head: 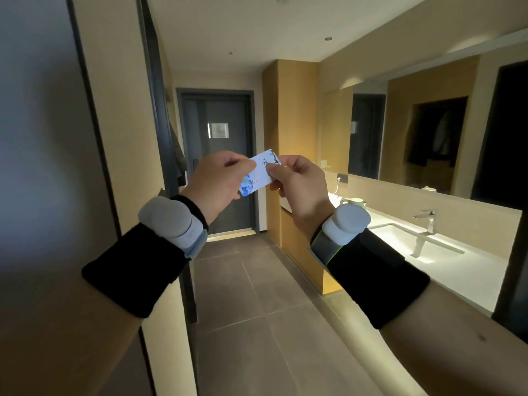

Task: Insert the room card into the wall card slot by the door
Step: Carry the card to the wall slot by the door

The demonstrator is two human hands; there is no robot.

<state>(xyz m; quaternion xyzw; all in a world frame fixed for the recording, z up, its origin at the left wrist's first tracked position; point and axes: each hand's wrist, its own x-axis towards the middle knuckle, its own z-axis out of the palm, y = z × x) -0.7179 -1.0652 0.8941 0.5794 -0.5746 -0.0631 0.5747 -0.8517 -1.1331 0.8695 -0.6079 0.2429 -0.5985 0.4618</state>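
Head view shows the room card (259, 173) held chest-high between both hands, the left hand (220, 181) pinching its lower left end and the right hand (300, 184) its upper right end, fingers closed on it, probably to orient it. Its long axis slants up to the right. The door (223, 167) stands well ahead down the corridor; no card slot is discernible.

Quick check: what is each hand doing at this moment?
Left hand: closed, pinching the left end of the white plastic room card with blue print.
Right hand: closed, pinching the same card's right end.
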